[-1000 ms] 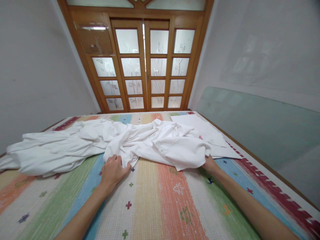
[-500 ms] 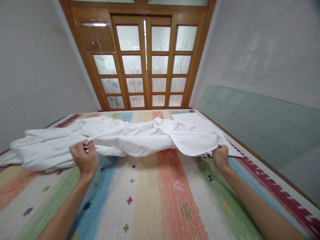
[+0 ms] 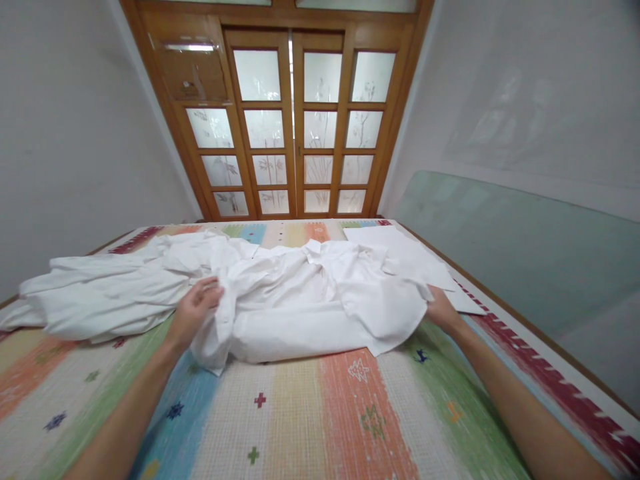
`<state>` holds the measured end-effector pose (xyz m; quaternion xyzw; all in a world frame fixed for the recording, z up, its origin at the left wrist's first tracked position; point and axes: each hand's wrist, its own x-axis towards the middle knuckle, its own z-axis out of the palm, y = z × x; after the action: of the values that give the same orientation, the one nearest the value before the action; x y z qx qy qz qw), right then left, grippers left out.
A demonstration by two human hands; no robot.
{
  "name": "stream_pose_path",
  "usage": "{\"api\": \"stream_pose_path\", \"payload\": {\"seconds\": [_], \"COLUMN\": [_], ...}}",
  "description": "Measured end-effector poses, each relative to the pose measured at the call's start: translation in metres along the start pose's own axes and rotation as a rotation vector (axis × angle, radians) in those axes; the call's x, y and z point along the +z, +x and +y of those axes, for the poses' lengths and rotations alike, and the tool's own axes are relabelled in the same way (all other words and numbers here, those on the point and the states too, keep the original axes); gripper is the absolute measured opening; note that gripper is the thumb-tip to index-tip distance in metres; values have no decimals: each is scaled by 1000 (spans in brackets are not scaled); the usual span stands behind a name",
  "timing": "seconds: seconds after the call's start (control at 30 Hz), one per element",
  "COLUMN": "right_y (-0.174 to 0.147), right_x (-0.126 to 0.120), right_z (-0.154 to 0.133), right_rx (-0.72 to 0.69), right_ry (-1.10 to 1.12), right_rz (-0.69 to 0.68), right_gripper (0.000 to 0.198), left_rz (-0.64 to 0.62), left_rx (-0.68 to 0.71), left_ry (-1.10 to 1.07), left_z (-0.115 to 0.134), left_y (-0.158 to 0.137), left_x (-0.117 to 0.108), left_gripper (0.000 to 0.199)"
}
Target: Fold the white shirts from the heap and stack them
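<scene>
A white collared shirt (image 3: 300, 327) lies crumpled across the striped cloth, its lower edge towards me. My left hand (image 3: 193, 310) is at the shirt's left edge, fingers curled and pinching the fabric by a strip with small buttons. At the opposite edge, my right hand (image 3: 443, 310) grips the cloth, with its fingertips partly hidden behind the fabric. Left of the shirt rests a heap of more white clothing (image 3: 110, 293), close to my left wrist.
Flat white boards or sheets (image 3: 400, 250) lie beyond my right hand. A multicoloured striped cover (image 3: 295, 427) lies underneath everything. Along the right side stands a pale green panel (image 3: 520, 247) against the wall, and wooden glazed doors (image 3: 295, 150) close off the far end.
The shirt's near edge has dropped and spread towards me. My left hand has moved right and inward; my right hand has shifted slightly lower.
</scene>
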<state>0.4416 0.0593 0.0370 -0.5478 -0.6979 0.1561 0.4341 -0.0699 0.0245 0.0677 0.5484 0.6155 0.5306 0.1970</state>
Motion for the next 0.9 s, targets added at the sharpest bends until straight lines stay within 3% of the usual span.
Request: {"api": "stream_pose_path", "payload": {"seconds": [0.1,0.17,0.3,0.53,0.73,0.9], "right_y": [-11,-18,-23,0,28,45], "right_x": [16,32,64,106,133,139], "right_z": [-14,-22,-30,-32,-56,-71], "right_rx": [-71,-137,-227,-301,-161,2], "right_ry": [-59,-106,-220,-393,-656,-766], "right_rz": [-370,-490,-536,-482,-372,-297], "right_gripper": [55,64,63,54,42,27], "left_rz": [-446,-598,-561,-540,-512,-395], "left_rx": [241,394,534,429,396,430], "left_ry": [309,470,668,770,721,696], "left_z": [-7,-16,-32,-32,-32,-38], "left_y": [-25,-38,-42,9,46,45], "left_x": [31,50,81,114,126,128], "left_gripper": [61,63,59,55,53,46]}}
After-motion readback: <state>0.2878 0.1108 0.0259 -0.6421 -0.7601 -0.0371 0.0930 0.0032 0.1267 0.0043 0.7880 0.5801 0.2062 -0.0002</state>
